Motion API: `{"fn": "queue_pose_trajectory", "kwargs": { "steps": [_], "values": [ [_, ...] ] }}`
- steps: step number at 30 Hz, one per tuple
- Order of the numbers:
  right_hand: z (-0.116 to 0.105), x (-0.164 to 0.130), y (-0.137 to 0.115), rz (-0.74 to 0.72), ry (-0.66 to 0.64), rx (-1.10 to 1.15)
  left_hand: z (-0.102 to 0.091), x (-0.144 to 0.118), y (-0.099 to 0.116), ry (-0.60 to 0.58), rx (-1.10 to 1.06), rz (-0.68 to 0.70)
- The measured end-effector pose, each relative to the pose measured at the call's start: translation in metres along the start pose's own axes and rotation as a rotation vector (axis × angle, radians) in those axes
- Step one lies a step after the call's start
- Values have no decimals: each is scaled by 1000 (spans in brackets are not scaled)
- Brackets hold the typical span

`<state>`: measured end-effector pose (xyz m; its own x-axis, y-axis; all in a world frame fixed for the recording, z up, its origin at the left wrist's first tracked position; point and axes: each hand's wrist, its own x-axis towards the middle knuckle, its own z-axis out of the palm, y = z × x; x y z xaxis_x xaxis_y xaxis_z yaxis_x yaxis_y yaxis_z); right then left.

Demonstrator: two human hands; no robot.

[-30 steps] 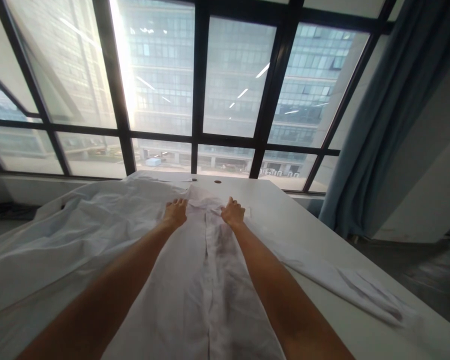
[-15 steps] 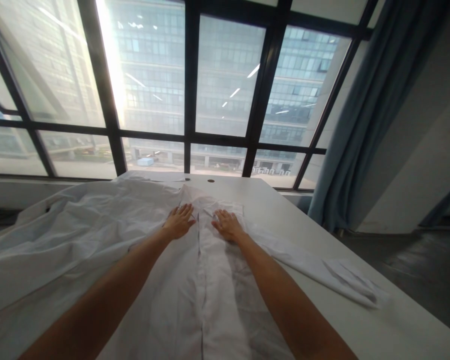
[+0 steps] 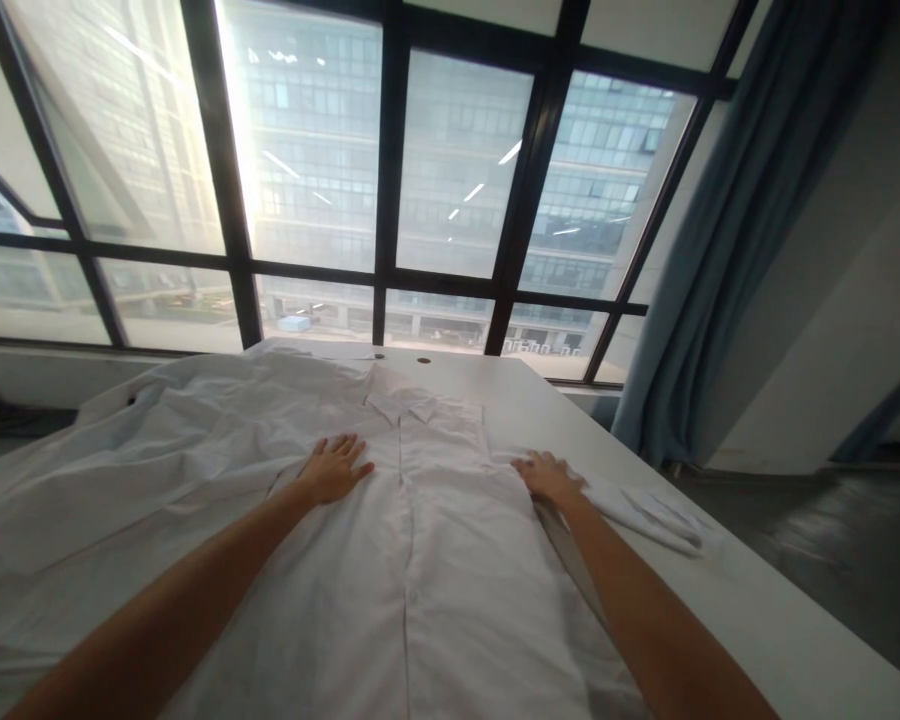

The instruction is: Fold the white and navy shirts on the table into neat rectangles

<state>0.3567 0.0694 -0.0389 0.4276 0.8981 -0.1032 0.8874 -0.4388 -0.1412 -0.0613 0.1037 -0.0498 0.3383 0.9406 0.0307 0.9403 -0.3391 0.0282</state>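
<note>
A white button-up shirt (image 3: 465, 560) lies front side up, its collar (image 3: 401, 405) at the far end and its button placket running down the middle. My left hand (image 3: 336, 470) rests flat on the chest, left of the placket, fingers spread. My right hand (image 3: 549, 477) is at the shirt's right side edge, by the top of the right sleeve (image 3: 649, 515), with its fingers stretched out and palm down. That sleeve lies out to the right, creased. Under my right forearm the shirt's edge lifts slightly and shows a shadowed gap.
More crumpled white fabric (image 3: 172, 440) spreads over the left side. The white table (image 3: 750, 610) has round cable holes (image 3: 424, 360) near its far edge. Beyond stand black-framed windows (image 3: 465, 170); a blue-grey curtain (image 3: 712, 280) hangs at right.
My right hand has moved right, from beside the placket to the side edge. My left hand has slid left and nearer. The front looks smoother, and the right sleeve has shifted.
</note>
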Motion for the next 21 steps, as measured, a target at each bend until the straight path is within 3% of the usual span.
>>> {"fn": "queue_pose_trajectory", "kwargs": {
  "steps": [3,5,7,10,14,18,21],
  "values": [
    [-14,-3,-10,-34,68,-62,-5,0,2,1,-5,18],
    [-25,-12,-35,-106,229,-121,-13,2,7,9,0,39],
    [-30,-25,-74,-300,347,-97,-20,7,17,51,-22,68],
    [-25,-44,-140,-477,212,78,-25,18,38,146,-118,115],
    [-3,-52,-203,-509,141,129,-16,22,58,215,-128,119],
    [9,-44,-225,-477,107,80,-7,12,60,288,-88,94],
    [12,-33,-226,-472,85,78,-10,13,57,256,-73,129]
  ]
}}
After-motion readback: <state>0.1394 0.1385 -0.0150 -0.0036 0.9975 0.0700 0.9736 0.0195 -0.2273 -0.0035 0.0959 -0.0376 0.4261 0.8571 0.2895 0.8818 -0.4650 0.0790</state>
